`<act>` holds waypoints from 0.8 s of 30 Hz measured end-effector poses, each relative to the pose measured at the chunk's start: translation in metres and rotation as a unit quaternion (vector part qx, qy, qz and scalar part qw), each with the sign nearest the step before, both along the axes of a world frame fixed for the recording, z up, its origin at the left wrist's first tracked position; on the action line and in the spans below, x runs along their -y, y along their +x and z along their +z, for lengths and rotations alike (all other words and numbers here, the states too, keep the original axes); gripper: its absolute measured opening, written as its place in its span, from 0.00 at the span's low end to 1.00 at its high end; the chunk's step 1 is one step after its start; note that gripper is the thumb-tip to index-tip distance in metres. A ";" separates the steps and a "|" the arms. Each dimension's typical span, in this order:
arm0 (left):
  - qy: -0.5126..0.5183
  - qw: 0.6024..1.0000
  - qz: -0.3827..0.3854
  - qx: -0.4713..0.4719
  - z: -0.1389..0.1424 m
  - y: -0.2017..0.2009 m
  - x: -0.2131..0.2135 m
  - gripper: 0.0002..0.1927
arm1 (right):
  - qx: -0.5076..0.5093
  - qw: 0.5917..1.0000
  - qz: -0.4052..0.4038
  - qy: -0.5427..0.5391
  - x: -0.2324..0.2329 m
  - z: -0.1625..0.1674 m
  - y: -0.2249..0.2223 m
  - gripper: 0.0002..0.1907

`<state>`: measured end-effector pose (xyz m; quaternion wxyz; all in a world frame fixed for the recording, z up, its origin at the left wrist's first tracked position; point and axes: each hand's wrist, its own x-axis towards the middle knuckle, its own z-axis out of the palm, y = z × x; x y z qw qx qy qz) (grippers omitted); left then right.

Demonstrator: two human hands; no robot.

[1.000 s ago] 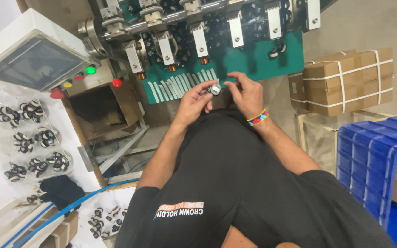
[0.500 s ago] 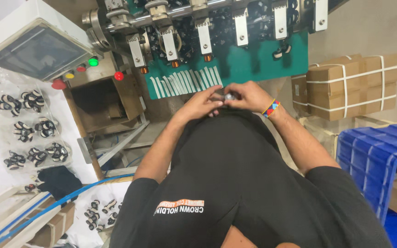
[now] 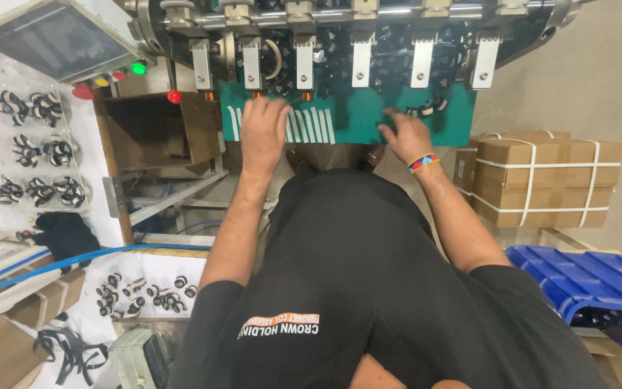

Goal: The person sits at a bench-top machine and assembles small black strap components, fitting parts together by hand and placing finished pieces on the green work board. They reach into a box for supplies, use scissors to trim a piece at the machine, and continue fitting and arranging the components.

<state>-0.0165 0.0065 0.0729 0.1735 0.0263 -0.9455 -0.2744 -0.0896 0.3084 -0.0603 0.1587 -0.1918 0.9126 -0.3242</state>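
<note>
On the green plate [image 3: 354,119] beneath a row of metal clamps [image 3: 360,61], the left hand [image 3: 263,130] lies open-fingered over white slots [image 3: 311,124], while the right hand [image 3: 406,135], fingers curled, touches small black-and-white parts [image 3: 430,108] just beyond its fingertips, nearer than the left.
</note>
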 end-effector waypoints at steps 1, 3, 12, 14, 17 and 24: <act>0.036 0.999 0.037 0.007 -0.010 0.008 -0.004 0.07 | 0.025 0.999 0.021 -0.035 0.005 0.006 0.001 0.20; 0.219 0.966 0.117 0.069 -0.036 0.012 -0.012 0.05 | 0.032 0.995 0.068 -0.070 0.017 0.016 0.003 0.19; 0.589 0.739 0.072 0.320 -0.100 -0.019 -0.044 0.06 | 0.303 0.901 0.031 -0.309 0.134 0.015 -0.010 0.22; 0.483 0.785 0.068 0.382 -0.096 -0.008 -0.039 0.06 | 0.457 0.823 -0.058 -0.333 0.153 0.014 -0.007 0.19; 0.260 0.961 0.022 0.094 -0.063 0.017 -0.019 0.14 | 0.437 0.791 -0.097 -0.416 0.158 0.019 0.015 0.20; 0.369 0.883 -0.261 0.128 -0.004 0.039 0.039 0.18 | 0.719 0.591 -0.018 -0.364 0.110 0.061 0.047 0.25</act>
